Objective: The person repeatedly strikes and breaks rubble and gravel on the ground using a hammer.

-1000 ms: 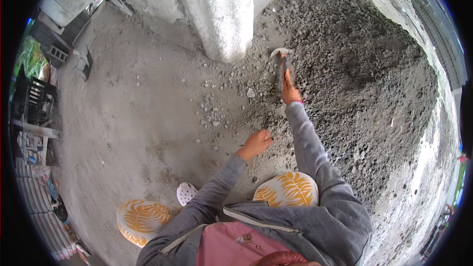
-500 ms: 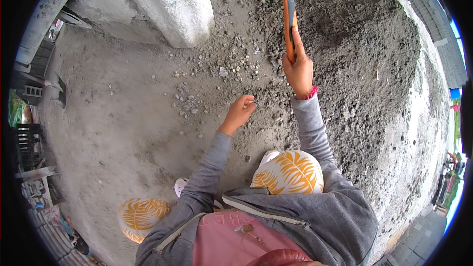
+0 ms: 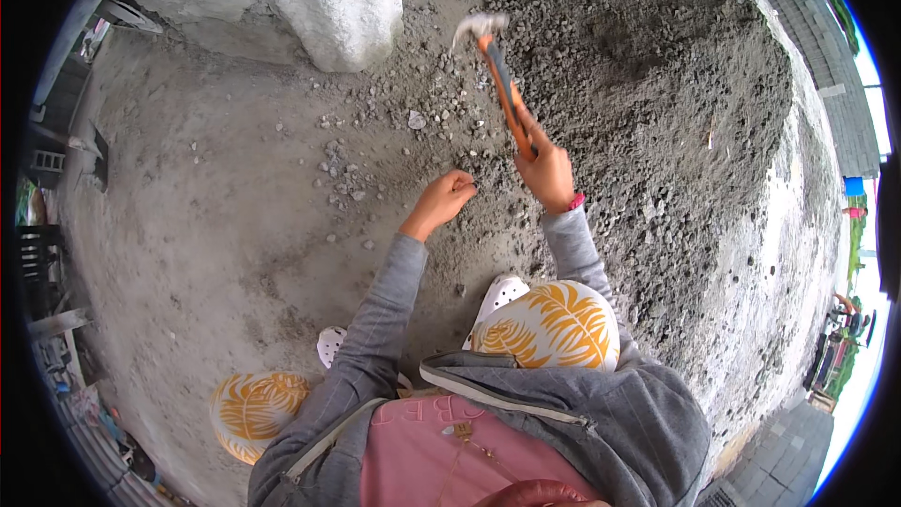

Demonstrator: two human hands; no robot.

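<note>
My right hand (image 3: pixel 547 176) grips the orange and dark grey handle of a claw hammer (image 3: pixel 504 86), its index finger stretched along the handle. The metal head, blurred by motion, is above the grey rubble (image 3: pixel 441 99), pointing away from me and slightly left. My left hand (image 3: pixel 438 204) hangs over the ground left of the hammer. Its fingers are curled and closed toward the thumb; whatever they may hold is hidden. Small broken stones lie around and beyond this hand, among them a pale chunk (image 3: pixel 416 120).
A rough pale concrete post (image 3: pixel 352 14) stands at the far left of the rubble. Dark gravelly mortar (image 3: pixel 648 66) spreads over the right side, bordered by a whitish edge (image 3: pixel 793 197). My knees in patterned trousers (image 3: pixel 554 324) and white clogs (image 3: pixel 502 293) are close below my hands.
The hammer has come nearer and swung left, its head dropping from the top edge into view. My right hand moved slightly left and nearer. My left hand shifted slightly left.
</note>
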